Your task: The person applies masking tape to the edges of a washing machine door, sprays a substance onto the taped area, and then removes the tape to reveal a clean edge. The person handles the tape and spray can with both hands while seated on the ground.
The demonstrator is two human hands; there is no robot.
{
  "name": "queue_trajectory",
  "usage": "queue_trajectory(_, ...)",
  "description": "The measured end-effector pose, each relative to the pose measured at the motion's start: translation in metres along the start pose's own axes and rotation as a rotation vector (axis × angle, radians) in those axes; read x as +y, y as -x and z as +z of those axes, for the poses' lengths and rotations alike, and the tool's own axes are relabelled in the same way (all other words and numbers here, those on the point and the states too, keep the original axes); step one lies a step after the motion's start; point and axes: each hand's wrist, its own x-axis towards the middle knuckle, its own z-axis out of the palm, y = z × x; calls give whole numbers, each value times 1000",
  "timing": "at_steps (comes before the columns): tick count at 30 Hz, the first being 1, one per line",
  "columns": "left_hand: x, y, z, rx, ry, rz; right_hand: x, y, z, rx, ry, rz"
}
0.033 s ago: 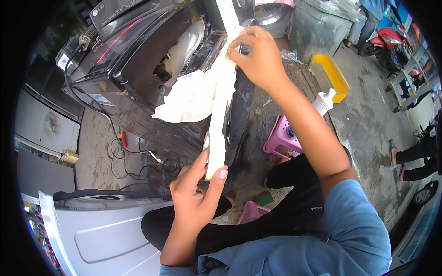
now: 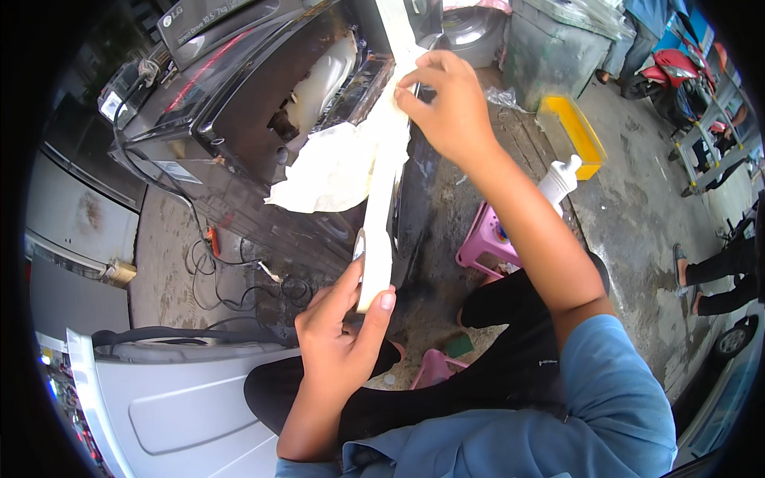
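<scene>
While the left hand grips the tape roll on edge, probably so the pale strip runs taut, up ahead the right hand pinches that strip, finger and thumb close together. Crumpled sheeting spreads left of the right hand, over the dark appliance. Loose cables lie left of the left hand; below the right forearm, a pink stool might hinder the elbow.

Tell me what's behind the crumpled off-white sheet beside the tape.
Past the edges of the sheet, the dark appliance shows behind it. The stretch directly behind the sheet is covered, so its details cannot be seen.
</scene>
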Motion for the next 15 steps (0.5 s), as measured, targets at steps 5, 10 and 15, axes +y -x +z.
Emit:
queue_trajectory(5, 2, -5, 3, 0, -36, 40, -17, 28, 4, 69, -58, -75)
queue_trajectory(10, 10, -7, 4, -10, -36, -14, -16, 32, 1, 19, -131, -23)
queue_trajectory(15, 12, -9, 10, -17, 1, -128, -14, 37, 2, -10, -183, -2)
